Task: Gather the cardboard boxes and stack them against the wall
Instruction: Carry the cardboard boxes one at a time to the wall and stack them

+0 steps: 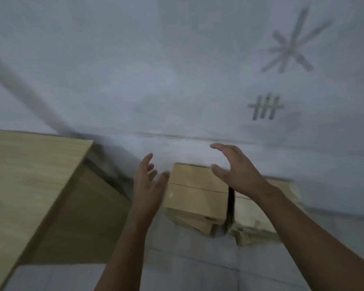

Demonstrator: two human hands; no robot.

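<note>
Cardboard boxes [195, 192] stacked in two piles on the floor [187, 269] against the grey wall [156, 70], left hand [148, 183] and right hand [237, 171] raised just above them, fingers [219, 147] spread, released, grasping nothing, large tan box [29, 175] at left, tally marks [265, 107] on wall

Two piles of tan cardboard boxes at the foot of the wall.
The left pile [195, 194] and the right pile [248, 221] stand side by side on the floor [187, 265], backs against the pale grey wall [177, 80], with a narrow dark gap between them. A seam crosses the left pile's top box, and the lower boxes jut out crookedly in front. Details are blurred.
</note>
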